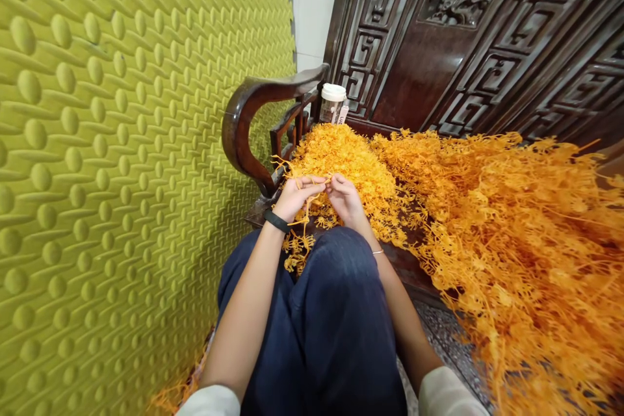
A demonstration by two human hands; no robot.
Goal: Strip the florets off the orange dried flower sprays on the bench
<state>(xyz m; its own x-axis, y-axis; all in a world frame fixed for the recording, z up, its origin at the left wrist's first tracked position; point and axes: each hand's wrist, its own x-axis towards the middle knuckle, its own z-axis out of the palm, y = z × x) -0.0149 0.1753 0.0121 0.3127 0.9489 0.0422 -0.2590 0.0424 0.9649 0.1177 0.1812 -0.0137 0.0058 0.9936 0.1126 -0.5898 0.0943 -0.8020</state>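
Note:
My left hand (296, 196), with a dark band at the wrist, is closed in a pinch on a thin orange plastic stem (307, 211). Part of the stem hangs below the fingers, above my knees. Fingertip to fingertip with it, my right hand (344, 196) also pinches at the orange plastic; the exact piece between its fingers is too small to make out. Just beyond both hands lies a heap of small yellow-orange plastic flower pieces (341, 149) on the dark wooden seat. A few more such pieces (298, 248) dangle between my knees.
A much larger pile of orange plastic sprays (526, 221) spreads along the bench to the right. A white-lidded clear jar (333, 103) stands behind the heap. The curved wooden armrest (244, 123) is at my left, beside a yellow-green textured mat (121, 143). A carved backrest (419, 71) rises behind.

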